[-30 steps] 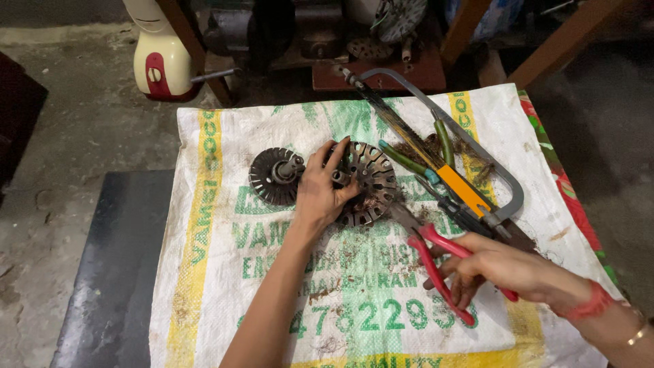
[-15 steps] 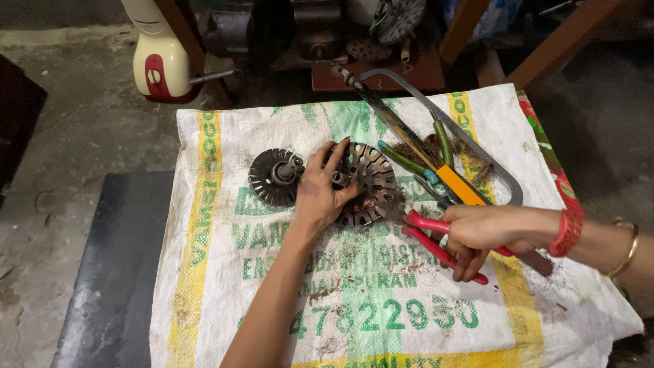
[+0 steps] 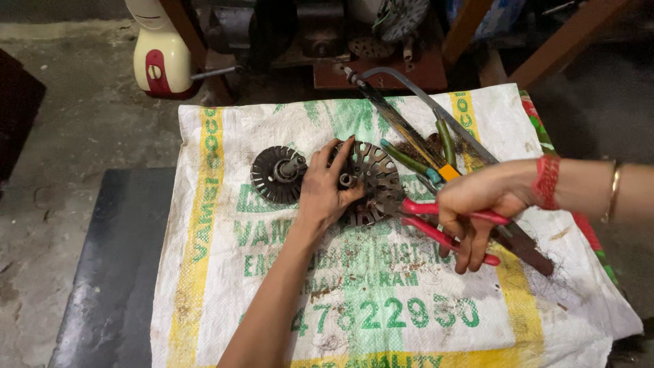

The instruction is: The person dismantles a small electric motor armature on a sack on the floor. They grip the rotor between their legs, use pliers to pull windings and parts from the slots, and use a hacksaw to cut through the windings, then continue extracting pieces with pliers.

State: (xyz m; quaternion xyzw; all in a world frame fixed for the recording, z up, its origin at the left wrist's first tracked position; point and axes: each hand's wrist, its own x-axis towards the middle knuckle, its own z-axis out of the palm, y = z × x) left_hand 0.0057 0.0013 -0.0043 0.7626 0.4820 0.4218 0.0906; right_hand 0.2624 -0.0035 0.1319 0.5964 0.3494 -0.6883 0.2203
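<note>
left hand point(image 3: 327, 194) presses down on the rotor point(image 3: 364, 180) mid-sack point(image 3: 218, 272), fingers spread. right hand point(image 3: 477, 204) grips red pliers point(image 3: 443, 225), nose at the rotor's right edge. hacksaw point(image 3: 415, 116) lies farther back.

Repair workshop: hacksaw point(image 3: 436, 112), screwdrivers point(image 3: 446, 143), greasy motor parts point(image 3: 368, 180) on sack point(image 3: 272, 286), concrete floor point(image 3: 75, 102).
</note>
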